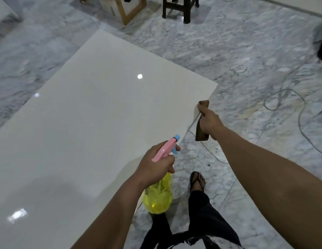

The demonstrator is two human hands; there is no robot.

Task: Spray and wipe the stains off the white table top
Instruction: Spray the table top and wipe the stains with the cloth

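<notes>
Brown cloth point(203, 121) bunched in my right hand point(209, 123), pressing table point(95, 112) right edge; left hand point(156, 164) gripping spray bottle point(159, 193), nozzle aiming up-right along that edge.

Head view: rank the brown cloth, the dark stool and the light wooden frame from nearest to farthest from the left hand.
From the left hand, which holds the spray bottle:
1. Brown cloth, off to the right at the table's edge, in the right hand.
2. Light wooden frame, far ahead on the floor.
3. Dark stool, just right of the frame, slightly farther.
</notes>
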